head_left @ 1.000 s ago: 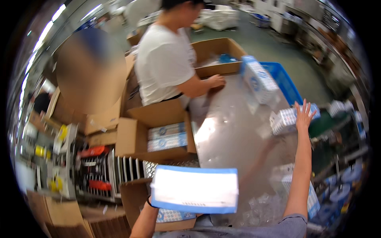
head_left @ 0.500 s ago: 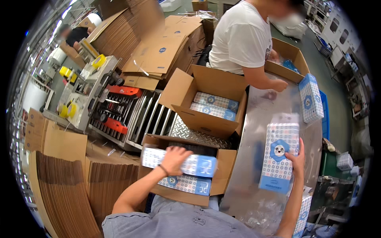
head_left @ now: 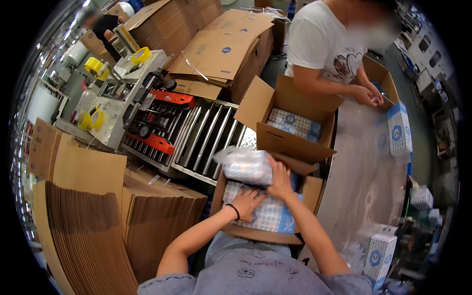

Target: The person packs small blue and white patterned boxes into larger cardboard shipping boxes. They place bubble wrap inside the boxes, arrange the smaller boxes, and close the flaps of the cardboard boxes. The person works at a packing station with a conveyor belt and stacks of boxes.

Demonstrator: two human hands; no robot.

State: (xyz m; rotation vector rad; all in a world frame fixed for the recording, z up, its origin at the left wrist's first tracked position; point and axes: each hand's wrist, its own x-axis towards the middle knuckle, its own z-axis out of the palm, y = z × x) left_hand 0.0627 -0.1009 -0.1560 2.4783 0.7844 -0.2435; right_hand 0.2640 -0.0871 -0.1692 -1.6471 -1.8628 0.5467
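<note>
An open cardboard carton point(head_left: 314, 189) stands right in front of me, with white-and-blue patterned boxes point(head_left: 275, 219) lying inside. My left hand point(head_left: 248, 202) rests on these boxes, fingers spread and flat, holding nothing. Over the carton's far left part, my right hand point(head_left: 279, 181) grips the right end of another patterned box point(head_left: 246, 167). Loose clear film covers that box and sticks out at its left end. It is tilted and a little blurred by motion. Its underside and the carton's far inside are partly hidden.
Beyond stands a second open carton point(head_left: 295, 142) with patterned boxes inside. A metal table point(head_left: 364, 167) runs along the right, patterned boxes point(head_left: 378, 255) at its edge. Flat cardboard stacks point(head_left: 162, 216) and a roller conveyor point(head_left: 209, 132) lie left. A co-worker point(head_left: 319, 49) handles something small opposite.
My right hand has carried its box from over the metal table left to the carton. The box under my left hand now lies flatter, and that hand has spread out. The view has shifted.
</note>
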